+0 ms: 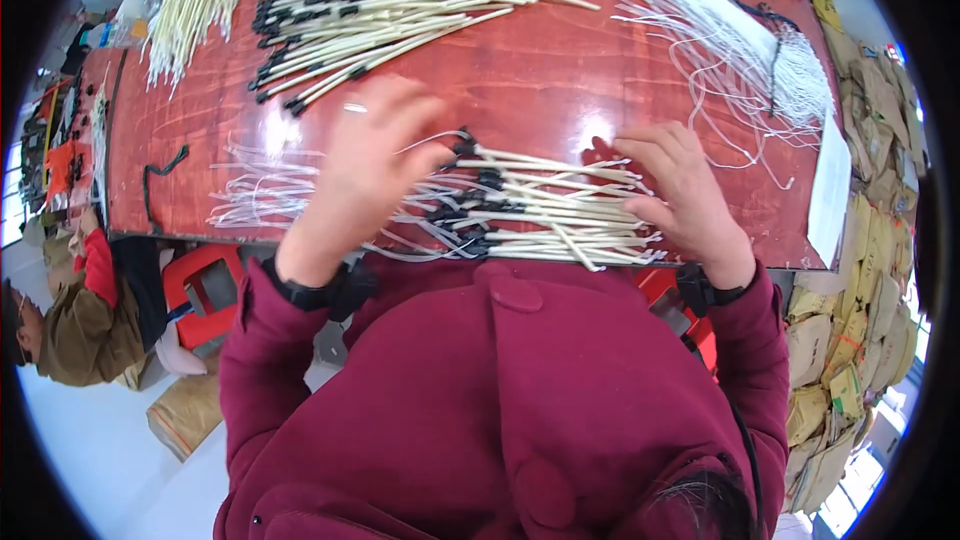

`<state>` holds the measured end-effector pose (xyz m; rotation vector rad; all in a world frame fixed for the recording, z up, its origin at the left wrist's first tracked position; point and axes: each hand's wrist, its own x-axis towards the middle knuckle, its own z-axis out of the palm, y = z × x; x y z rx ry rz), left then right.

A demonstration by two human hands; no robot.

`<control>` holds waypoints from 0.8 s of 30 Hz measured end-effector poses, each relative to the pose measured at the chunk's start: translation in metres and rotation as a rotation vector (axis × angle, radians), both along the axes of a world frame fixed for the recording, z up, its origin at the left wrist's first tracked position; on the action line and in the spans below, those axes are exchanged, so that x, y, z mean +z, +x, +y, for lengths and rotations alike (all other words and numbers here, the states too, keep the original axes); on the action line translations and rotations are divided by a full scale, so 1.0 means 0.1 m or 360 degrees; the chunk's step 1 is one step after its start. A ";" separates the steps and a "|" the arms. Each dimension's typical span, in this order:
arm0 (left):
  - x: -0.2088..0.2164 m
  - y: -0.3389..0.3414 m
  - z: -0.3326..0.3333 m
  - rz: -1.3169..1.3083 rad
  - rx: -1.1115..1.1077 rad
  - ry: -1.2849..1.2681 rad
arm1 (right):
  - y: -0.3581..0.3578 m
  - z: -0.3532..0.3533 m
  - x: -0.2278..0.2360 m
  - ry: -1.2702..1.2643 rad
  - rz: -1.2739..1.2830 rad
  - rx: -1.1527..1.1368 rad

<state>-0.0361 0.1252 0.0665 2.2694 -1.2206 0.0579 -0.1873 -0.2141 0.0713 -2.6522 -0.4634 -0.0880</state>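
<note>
My left hand, blurred and with a ring on one finger, is over the white strands left of the near bundle. Its thumb and fingers look apart. One thin strand runs from beside them to a black fitting; I cannot make out any grip on it. Pale cream rods with black fittings at their left ends lie in a loose bundle along the table's near edge. At the bundle's right end is my right hand, open, its fingers curved and thumb apart, close to the rod tips.
The red table bears a large pile of similar rods at the back and another at far left. White cords spread at back right. A black cord lies at left. Stacked sacks stand right; a person sits left.
</note>
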 end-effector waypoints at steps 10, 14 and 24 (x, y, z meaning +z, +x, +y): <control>-0.20 -0.37 -0.19 0.0243 -0.0330 0.0353 | 0.12 -0.32 -0.07 -0.0039 0.0026 -0.0238; -0.17 -0.44 -0.14 0.0188 -0.0377 0.0464 | 0.32 -0.63 -0.37 0.0044 -0.0100 -0.0437; -0.12 -0.37 -0.02 0.0127 -0.0507 0.0533 | 0.87 -0.82 -0.49 -0.0525 -0.0139 -0.0822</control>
